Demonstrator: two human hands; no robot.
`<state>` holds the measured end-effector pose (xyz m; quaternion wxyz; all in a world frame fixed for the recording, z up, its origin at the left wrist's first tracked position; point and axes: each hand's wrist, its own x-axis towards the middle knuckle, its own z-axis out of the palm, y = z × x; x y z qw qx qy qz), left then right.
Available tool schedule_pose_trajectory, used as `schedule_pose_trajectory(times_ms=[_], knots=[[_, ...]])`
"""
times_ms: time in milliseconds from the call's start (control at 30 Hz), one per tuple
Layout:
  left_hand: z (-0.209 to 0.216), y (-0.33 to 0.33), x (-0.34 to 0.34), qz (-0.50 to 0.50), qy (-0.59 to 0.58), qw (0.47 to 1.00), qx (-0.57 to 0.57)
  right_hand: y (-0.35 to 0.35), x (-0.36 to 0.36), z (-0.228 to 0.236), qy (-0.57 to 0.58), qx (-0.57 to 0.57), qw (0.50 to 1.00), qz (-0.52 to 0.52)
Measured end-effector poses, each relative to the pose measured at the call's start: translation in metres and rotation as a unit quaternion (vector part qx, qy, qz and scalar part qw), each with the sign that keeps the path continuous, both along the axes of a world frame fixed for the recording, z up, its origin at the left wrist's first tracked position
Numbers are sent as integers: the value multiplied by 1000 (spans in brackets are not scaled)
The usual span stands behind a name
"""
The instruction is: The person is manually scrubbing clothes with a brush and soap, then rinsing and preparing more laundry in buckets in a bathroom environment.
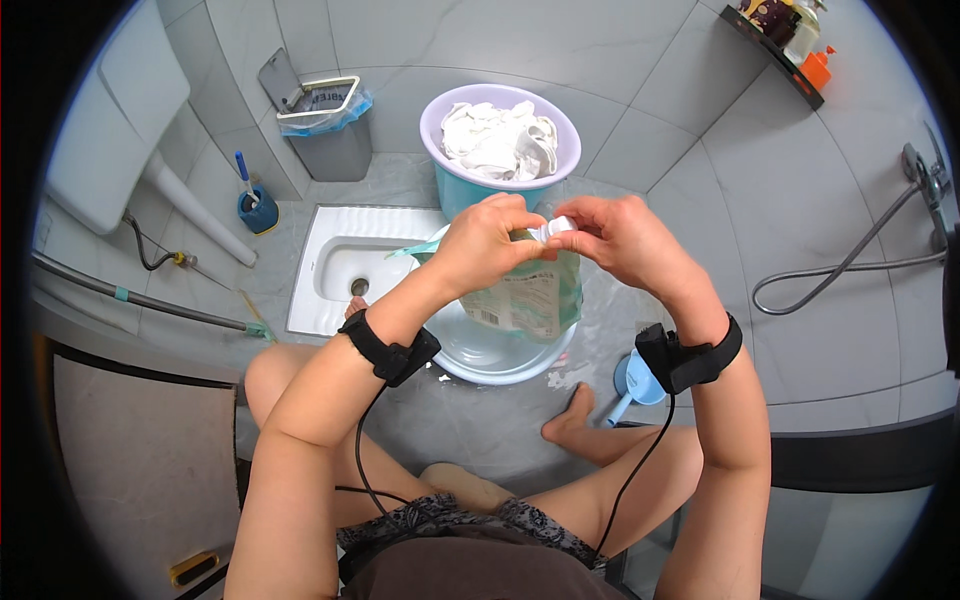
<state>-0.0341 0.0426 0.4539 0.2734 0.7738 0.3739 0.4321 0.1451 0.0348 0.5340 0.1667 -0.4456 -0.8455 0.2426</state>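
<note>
A pale green, partly see-through refill pouch (525, 297) with a printed label hangs between my hands above a light blue basin (480, 365). My left hand (487, 243) pinches the pouch's top close to its spout. The thumb and fingers of my right hand (620, 238) are closed round the white cap (556, 229) at the spout. Whether the cap is loose or still seated on the spout, I cannot tell. The pouch covers much of the basin's inside.
Behind the basin stands a lavender-rimmed tub (430, 130) heaped with white cloth (495, 140). A squat toilet (315, 265) lies to the left, near a toilet brush holder (258, 210) and a grey bin (335, 150). A blue dipper (640, 380) rests by my right foot.
</note>
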Motion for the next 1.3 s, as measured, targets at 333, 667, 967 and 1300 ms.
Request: schedule_pose_trajectory(times_ms=[333, 667, 967, 1300], knots=[[35, 13, -20, -12, -13, 999, -38, 42, 68, -34, 560, -122, 803, -159], [67, 9, -23, 14, 55, 998, 4, 161, 47, -228, 491, -257, 689, -468], [-109, 47, -10, -3, 149, 989, -18, 220, 52, -241, 351, -149, 788, -484], [-172, 79, 7, -11, 122, 976, -181, 290, 86, -276, 178, -69, 847, -497]])
